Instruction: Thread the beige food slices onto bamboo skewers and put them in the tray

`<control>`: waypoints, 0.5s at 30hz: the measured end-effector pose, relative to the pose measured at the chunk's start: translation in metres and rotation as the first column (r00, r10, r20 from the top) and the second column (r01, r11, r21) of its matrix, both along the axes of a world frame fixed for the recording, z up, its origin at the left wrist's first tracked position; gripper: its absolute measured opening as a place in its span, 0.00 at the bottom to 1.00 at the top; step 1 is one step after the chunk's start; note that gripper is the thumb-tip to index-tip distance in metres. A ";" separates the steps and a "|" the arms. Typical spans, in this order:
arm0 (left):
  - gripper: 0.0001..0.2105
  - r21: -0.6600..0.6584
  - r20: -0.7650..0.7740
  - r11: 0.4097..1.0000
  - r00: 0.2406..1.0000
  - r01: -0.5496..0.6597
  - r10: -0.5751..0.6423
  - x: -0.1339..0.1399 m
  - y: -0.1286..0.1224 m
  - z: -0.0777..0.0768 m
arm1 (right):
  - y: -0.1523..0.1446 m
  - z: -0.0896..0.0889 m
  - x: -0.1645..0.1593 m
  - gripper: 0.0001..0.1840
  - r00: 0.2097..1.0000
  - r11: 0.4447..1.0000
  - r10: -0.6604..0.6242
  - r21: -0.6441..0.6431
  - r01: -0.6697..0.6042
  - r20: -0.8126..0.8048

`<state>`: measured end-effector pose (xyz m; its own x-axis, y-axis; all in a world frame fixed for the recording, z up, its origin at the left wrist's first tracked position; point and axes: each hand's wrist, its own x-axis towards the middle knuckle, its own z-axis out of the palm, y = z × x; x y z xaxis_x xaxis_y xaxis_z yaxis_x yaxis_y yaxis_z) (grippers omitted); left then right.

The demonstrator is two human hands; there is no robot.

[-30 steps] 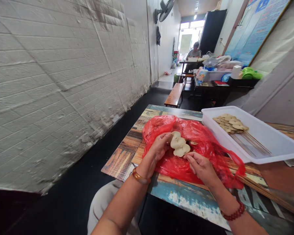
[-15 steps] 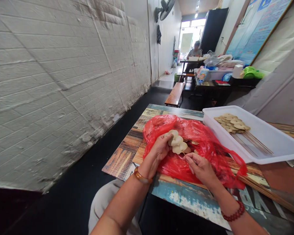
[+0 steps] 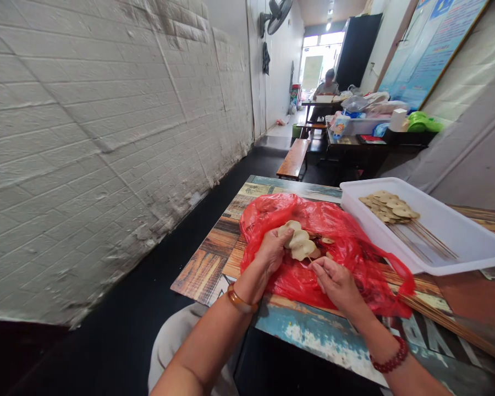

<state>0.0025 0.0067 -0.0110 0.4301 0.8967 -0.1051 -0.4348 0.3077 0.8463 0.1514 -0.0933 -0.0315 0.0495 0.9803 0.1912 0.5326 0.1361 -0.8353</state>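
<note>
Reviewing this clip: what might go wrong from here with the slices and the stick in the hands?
1. The left hand pinches the pale slices at their far end, so the thin stick in the right hand might prick its fingers if pushed too far.
2. The slices look thin and could split around the stick.
3. The crumpled red bag has a handle near the loose sticks; it might snag them.

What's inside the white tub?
In the white tub, a pile of pale slices lies with thin sticks poking out. The top slices show; the lower ones and the tub's floor beneath them are covered.
</note>
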 end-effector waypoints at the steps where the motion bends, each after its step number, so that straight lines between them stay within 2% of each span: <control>1: 0.19 -0.009 0.007 1.000 1.000 -0.015 0.016 0.001 0.000 0.000 | 0.000 0.000 0.000 0.17 1.000 1.000 -0.001 0.006 0.001 0.004; 6: 0.20 0.028 0.015 0.999 0.999 -0.044 0.044 0.003 -0.004 0.002 | 0.000 -0.002 -0.002 0.17 0.999 1.000 0.006 -0.008 -0.006 -0.037; 15: 0.20 0.036 0.023 0.999 1.000 0.017 -0.018 0.007 -0.009 0.001 | 0.001 -0.001 -0.002 0.17 0.993 1.000 -0.002 -0.013 0.000 -0.116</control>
<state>0.0092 -0.0019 -0.0098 0.4480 0.8919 -0.0623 -0.4494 0.2849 0.8466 0.1496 -0.0921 -0.0330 0.0718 0.9826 0.1712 0.4321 0.1241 -0.8933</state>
